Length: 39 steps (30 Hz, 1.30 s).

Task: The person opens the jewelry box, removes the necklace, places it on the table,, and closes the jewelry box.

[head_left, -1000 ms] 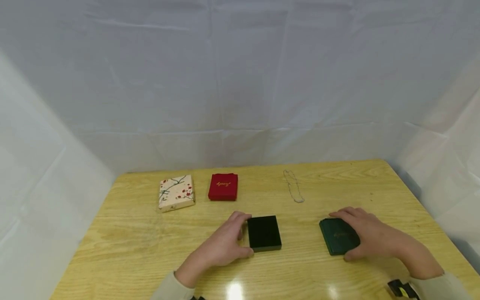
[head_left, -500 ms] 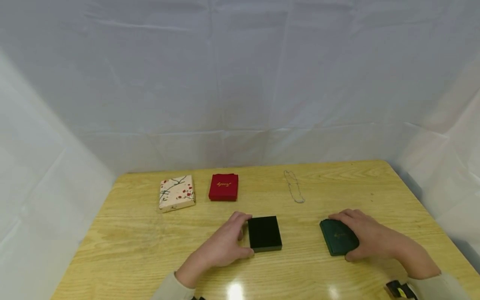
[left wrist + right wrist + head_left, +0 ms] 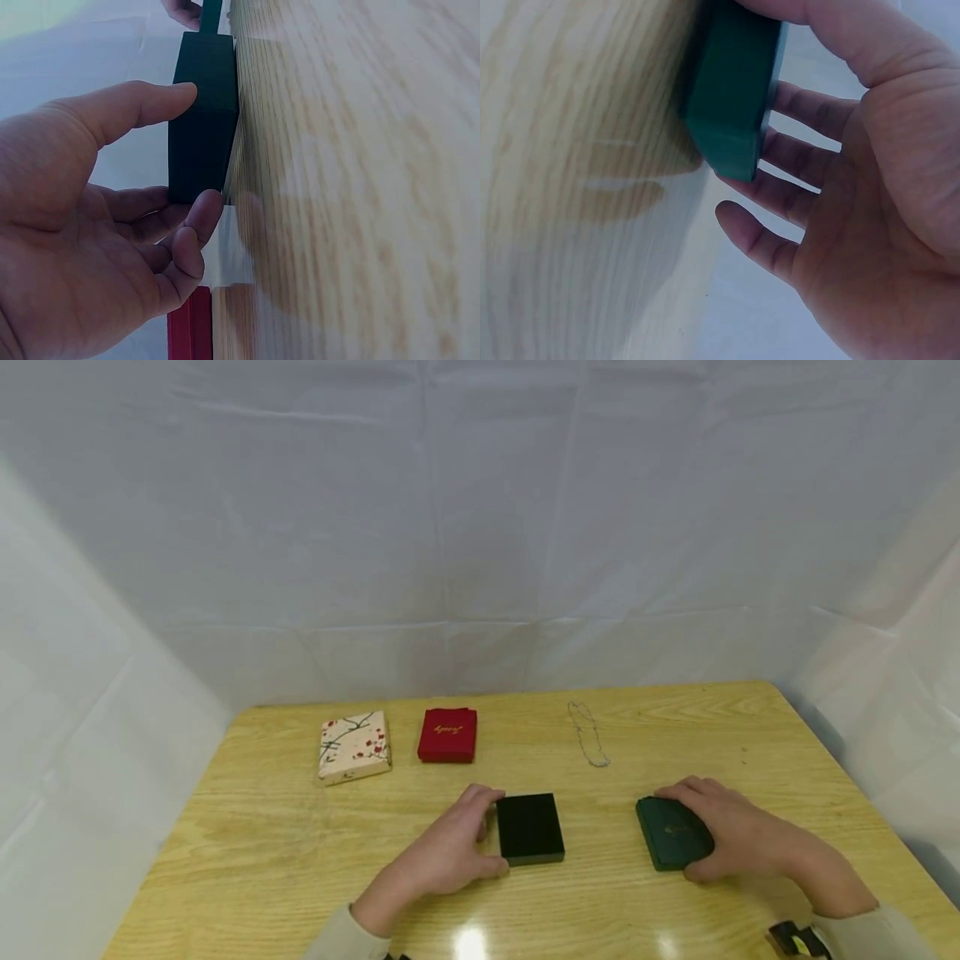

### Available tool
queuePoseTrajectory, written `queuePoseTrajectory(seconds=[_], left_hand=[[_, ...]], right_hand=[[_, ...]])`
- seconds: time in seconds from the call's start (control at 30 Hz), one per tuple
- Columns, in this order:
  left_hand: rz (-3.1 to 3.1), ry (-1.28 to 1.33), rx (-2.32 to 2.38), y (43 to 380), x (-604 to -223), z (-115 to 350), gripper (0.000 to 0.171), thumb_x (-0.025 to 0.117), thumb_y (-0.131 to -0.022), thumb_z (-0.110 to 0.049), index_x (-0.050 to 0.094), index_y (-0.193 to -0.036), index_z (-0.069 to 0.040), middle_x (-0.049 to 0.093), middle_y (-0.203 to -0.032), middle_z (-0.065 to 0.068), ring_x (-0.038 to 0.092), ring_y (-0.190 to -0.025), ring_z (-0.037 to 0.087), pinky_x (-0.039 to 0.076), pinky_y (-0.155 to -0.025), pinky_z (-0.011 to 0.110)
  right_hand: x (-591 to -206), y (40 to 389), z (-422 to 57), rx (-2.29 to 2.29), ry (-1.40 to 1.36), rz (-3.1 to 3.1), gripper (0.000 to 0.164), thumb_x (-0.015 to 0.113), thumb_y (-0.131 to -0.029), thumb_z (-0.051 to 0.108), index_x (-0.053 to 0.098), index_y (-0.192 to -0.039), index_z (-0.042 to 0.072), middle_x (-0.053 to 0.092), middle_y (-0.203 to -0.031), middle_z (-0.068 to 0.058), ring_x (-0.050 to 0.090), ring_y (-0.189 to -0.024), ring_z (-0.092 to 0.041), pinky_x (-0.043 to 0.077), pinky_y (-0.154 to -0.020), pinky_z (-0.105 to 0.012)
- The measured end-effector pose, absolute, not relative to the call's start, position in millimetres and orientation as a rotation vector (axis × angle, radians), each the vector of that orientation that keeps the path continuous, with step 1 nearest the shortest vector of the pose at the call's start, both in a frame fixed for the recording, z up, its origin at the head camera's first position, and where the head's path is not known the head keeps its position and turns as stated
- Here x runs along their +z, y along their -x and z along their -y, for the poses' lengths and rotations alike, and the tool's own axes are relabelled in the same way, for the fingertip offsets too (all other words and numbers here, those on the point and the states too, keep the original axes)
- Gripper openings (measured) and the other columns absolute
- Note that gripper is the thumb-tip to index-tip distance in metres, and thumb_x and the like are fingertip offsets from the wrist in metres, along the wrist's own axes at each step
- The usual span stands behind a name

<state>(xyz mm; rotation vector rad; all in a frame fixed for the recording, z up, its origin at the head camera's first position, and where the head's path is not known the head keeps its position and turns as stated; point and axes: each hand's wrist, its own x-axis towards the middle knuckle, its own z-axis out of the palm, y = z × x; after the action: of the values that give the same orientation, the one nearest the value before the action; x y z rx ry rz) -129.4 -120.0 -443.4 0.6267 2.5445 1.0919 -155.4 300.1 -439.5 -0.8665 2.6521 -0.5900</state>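
In the head view my left hand [image 3: 444,847] holds a square dark green box base [image 3: 529,828] by its left side, thumb at the near corner and fingers at the far one. Its top face looks black. The left wrist view shows the thumb on one side of this box [image 3: 204,142] and the curled fingers at its end. To the right, my right hand [image 3: 738,833] grips a green box lid [image 3: 673,833] with gold lettering, thumb on the near edge and fingers on the far edge. The lid's right part is hidden under that hand. In the right wrist view the lid [image 3: 735,90] stands tilted close over the wood.
A cream box with a red floral print [image 3: 354,747] and a red box with gold lettering [image 3: 447,735] lie at the back left of the wooden table [image 3: 270,852]. A thin silver chain necklace [image 3: 587,733] is stretched out at the back, right of the middle. White sheeting [image 3: 480,527] hangs behind.
My right hand and the green lid have shifted very slightly to the left. The left hand and its box stay in place.
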Motion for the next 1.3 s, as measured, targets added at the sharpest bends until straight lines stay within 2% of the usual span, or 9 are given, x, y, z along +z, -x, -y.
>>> queuePoseTrajectory(seconds=[0.2,0.5,1.0,1.17,1.3], left_hand=[[-2.550,-0.623,1.086,130,-444,119,0.086,0.089,-0.085,-0.016,0.043,-0.156,0.001,0.051,-0.128,0.002,0.053,-0.096,0.020,0.049,-0.080,0.030],[-2.547,-0.628,1.085,131,-446,120,0.086,0.089,-0.086,-0.017,0.042,-0.156,0.001,0.051,-0.129,0.002,0.053,-0.095,0.020,0.049,-0.080,0.031],[-2.542,-0.630,1.086,132,-446,119,0.088,0.088,-0.087,-0.017,0.040,-0.158,0.001,0.050,-0.125,0.002,0.053,-0.094,0.019,0.049,-0.079,0.030],[-2.544,-0.633,1.091,132,-445,119,0.089,0.088,-0.087,-0.015,0.039,-0.158,0.002,0.051,-0.125,0.002,0.053,-0.093,0.020,0.048,-0.079,0.031],[-2.536,-0.619,1.094,132,-445,119,0.090,0.088,-0.087,-0.016,0.038,-0.159,0.001,0.051,-0.125,0.002,0.053,-0.094,0.020,0.048,-0.080,0.031]], right_hand=[[-436,157,-292,-0.605,0.885,-2.689,0.090,0.092,-0.078,0.047,0.051,-0.152,0.015,0.053,-0.142,-0.011,0.056,-0.118,-0.032,0.050,-0.086,-0.054],[-428,159,-272,-0.603,0.889,-2.709,0.093,0.090,-0.081,0.051,0.049,-0.156,0.013,0.051,-0.146,-0.012,0.056,-0.124,-0.036,0.052,-0.090,-0.057],[-424,166,-229,-0.608,0.933,-2.737,0.100,0.089,-0.082,0.053,0.042,-0.162,0.019,0.049,-0.149,-0.007,0.053,-0.126,-0.030,0.051,-0.094,-0.054],[-424,167,-211,-0.604,0.967,-2.719,0.098,0.089,-0.082,0.053,0.044,-0.161,0.018,0.048,-0.152,-0.011,0.052,-0.130,-0.035,0.050,-0.096,-0.057],[-423,167,-196,-0.608,0.993,-2.714,0.097,0.089,-0.081,0.053,0.047,-0.159,0.016,0.049,-0.150,-0.009,0.053,-0.129,-0.033,0.050,-0.096,-0.056]])
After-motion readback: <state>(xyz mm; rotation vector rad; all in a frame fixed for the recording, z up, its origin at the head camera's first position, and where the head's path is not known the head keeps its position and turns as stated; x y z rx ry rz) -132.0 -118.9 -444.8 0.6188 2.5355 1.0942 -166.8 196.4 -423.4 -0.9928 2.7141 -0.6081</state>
